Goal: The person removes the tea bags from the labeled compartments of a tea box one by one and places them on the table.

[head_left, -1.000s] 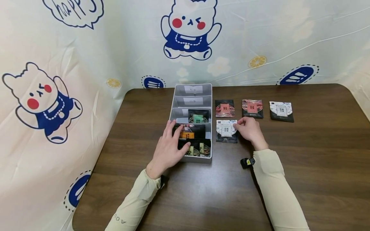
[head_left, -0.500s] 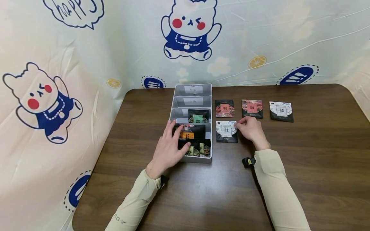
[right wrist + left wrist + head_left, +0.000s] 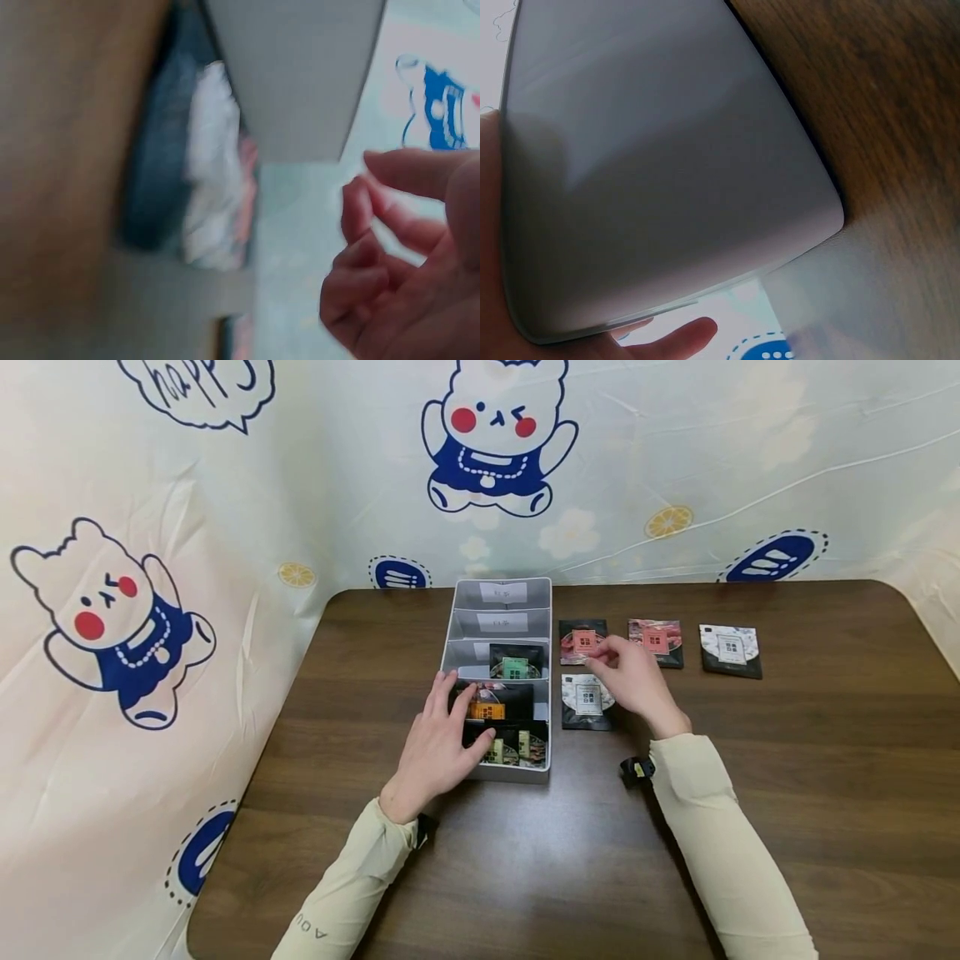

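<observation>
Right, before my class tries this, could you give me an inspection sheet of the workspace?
Surface: brown wood-grain table, glossy patch
Job's things: gray tray holding dark sachets; two red-labelled sachets and two white-labelled sachets lie to its right
Clutter: nothing seen
Left grip: rests over the gray tray's left rim
Right grip: at the left red-labelled sachet, contact unclear
Cables: nothing seen for certain
Surroundings: pale cartoon-printed backdrop behind and at left

Grey box common to high, downward head view and low, close wrist views.
</observation>
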A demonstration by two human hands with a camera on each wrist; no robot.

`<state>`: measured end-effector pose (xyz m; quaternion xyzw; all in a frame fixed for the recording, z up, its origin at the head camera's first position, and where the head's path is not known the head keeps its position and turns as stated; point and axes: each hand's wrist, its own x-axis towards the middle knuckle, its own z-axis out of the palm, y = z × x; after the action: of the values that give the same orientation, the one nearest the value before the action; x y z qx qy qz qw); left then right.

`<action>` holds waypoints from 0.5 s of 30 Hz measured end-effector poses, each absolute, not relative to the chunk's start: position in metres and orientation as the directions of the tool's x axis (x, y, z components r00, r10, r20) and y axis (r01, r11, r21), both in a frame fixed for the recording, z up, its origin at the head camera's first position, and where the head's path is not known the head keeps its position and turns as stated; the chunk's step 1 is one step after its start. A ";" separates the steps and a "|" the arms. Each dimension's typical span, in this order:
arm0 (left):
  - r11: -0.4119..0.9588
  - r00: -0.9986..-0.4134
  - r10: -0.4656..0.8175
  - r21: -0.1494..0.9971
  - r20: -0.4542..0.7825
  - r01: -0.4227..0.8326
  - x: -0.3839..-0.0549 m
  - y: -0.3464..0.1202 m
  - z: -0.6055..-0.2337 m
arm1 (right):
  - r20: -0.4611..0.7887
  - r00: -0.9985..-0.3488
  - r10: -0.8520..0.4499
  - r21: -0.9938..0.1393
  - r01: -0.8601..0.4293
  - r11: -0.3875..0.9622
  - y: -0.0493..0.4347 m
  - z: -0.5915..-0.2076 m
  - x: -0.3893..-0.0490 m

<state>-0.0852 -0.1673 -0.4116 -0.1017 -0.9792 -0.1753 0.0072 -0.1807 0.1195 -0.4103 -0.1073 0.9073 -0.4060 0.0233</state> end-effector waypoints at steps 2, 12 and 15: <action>0.919 -0.979 0.196 0.339 0.048 0.201 -0.085 -0.168 -0.412 | 0.089 -0.954 -0.286 -0.732 -0.258 0.630 0.108 -0.400 -0.184; 0.924 -0.979 0.200 0.323 0.050 0.205 -0.087 -0.168 -0.412 | 0.024 -0.771 -0.636 -0.428 -0.583 0.690 0.046 -0.363 -0.200; 0.924 -0.979 0.200 0.323 0.049 0.205 -0.087 -0.168 -0.412 | -0.032 -0.727 -0.686 -0.289 -0.650 0.703 0.030 -0.363 -0.204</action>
<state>-0.0866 -0.1685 -0.4122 -0.1034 -0.9808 -0.1652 0.0074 -0.2038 0.0298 -0.3629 -0.3629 0.9202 -0.1298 0.0687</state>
